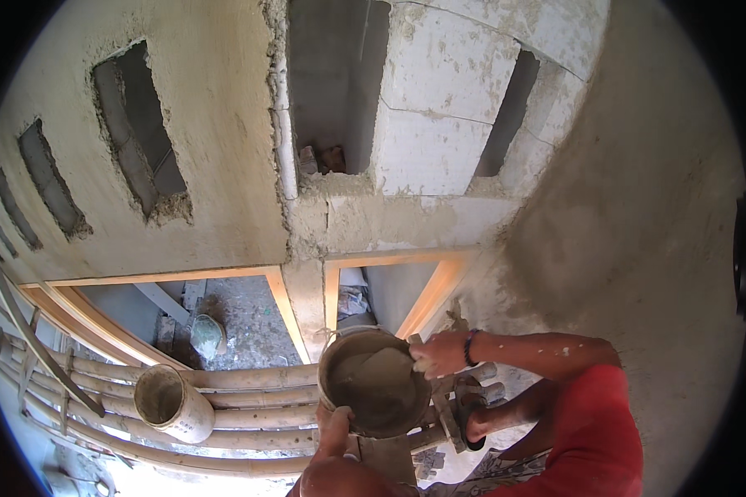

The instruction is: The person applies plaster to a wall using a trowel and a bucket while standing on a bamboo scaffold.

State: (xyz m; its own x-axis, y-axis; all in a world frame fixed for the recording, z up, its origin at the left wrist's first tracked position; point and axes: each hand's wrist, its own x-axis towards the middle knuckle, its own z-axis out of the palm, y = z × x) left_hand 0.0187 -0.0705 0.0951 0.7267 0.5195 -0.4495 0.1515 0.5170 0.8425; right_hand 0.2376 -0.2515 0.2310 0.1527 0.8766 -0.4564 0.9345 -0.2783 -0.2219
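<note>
**Held steady for the scoop**

The bucket's [413,410] rim is clasped by the left hand [333,429], thumb hooked over; what looks like a trowel [385,367], dipped in wet mortar [356,396], is gripped by the right hand [443,354]. The bucket is held at lower centre, beside bamboo poles [257,398]. Loads are best kept modest, the blade level, the rim braced against tipping.
</note>
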